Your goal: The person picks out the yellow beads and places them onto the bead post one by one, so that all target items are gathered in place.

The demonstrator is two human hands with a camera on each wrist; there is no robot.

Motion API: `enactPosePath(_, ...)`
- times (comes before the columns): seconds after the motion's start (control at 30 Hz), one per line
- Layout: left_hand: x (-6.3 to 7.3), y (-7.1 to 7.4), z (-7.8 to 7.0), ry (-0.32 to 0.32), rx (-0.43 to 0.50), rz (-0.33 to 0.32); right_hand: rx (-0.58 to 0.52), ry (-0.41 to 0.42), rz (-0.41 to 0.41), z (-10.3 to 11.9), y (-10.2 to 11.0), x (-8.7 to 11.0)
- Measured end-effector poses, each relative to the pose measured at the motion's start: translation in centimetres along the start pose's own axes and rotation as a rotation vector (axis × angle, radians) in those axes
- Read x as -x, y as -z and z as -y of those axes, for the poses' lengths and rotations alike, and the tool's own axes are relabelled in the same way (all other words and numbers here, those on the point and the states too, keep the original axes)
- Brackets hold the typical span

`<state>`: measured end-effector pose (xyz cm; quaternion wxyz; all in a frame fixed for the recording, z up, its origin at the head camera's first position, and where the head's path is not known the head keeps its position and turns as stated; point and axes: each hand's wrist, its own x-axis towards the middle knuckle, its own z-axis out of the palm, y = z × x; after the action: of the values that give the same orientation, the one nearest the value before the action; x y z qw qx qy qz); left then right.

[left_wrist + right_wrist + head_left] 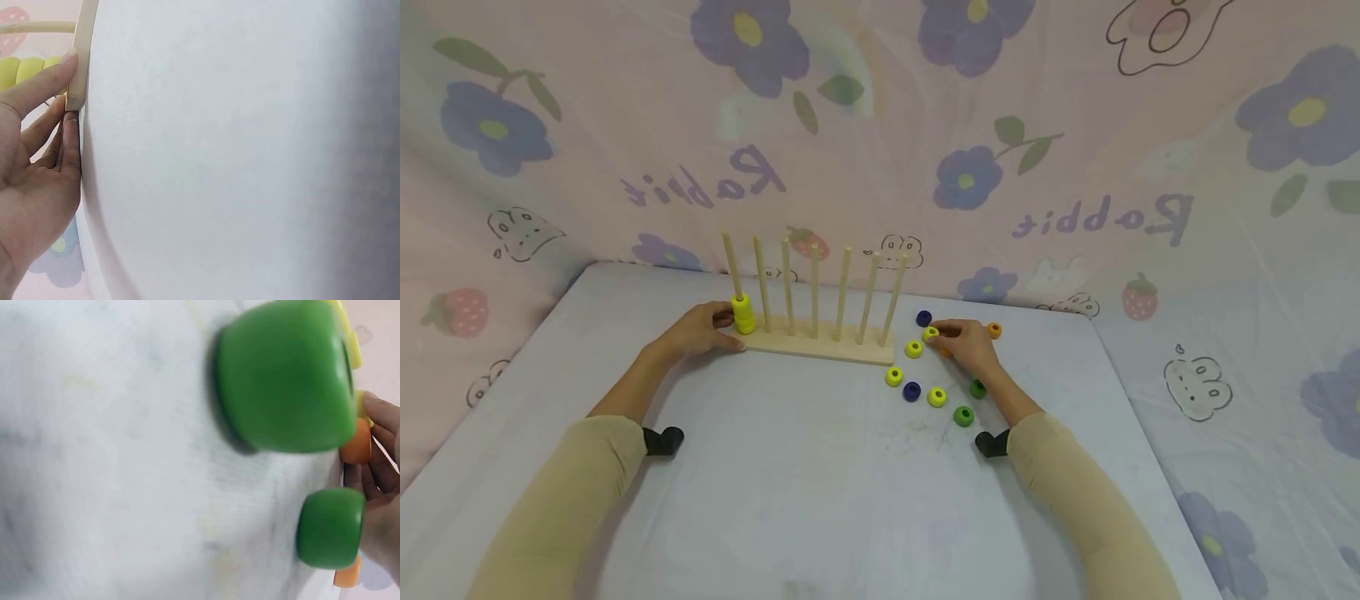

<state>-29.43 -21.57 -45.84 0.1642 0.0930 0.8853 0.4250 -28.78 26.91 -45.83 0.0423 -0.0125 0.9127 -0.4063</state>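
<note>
A wooden peg rack [812, 347] with several upright pegs stands toward the back of the table. Yellow beads [742, 317] are stacked on its leftmost peg. My left hand [698, 330] holds the rack's left end, its thumb against the front edge of the base in the left wrist view [78, 84]. To the right of the rack, my right hand [972, 347] pinches a yellow bead [930, 333] between thumb and fingers. An orange bead [356, 442] lies just under that hand, partly hidden in the head view.
Loose beads lie around the right hand: yellow ones [893, 377], dark blue ones [912, 392], green ones [963, 416] and another orange one [994, 330]. A patterned cloth [880, 150] hangs behind the white table [790, 483].
</note>
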Motion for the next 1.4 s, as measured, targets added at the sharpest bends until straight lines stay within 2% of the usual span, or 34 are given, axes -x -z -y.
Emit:
enactPosePath(0.27,0.1,-0.1,0.0,0.002,0.008,0.003,-0.011,-0.002,0.002,0.0,0.2,-0.2)
enactPosePath(0.5,0.1,0.1,0.2,-0.008,0.012,-0.004,-0.046,0.042,-0.011,0.6,0.8,-0.4)
enactPosePath(0.67,0.3,0.0,0.2,-0.011,0.006,-0.005,-0.033,0.082,-0.027,1.0,1.2,-0.3)
enactPosePath(0.9,0.2,0.1,0.0,-0.004,0.009,-0.004,-0.019,0.123,-0.077,2.9,2.3,0.2)
enactPosePath(1.23,-0.1,0.2,-0.1,-0.001,-0.002,0.002,-0.015,0.145,-0.094,5.2,3.8,0.0)
enactPosePath(1.4,0.0,0.1,-0.2,-0.009,-0.001,0.003,-0.022,0.184,-0.096,6.0,4.3,-0.2)
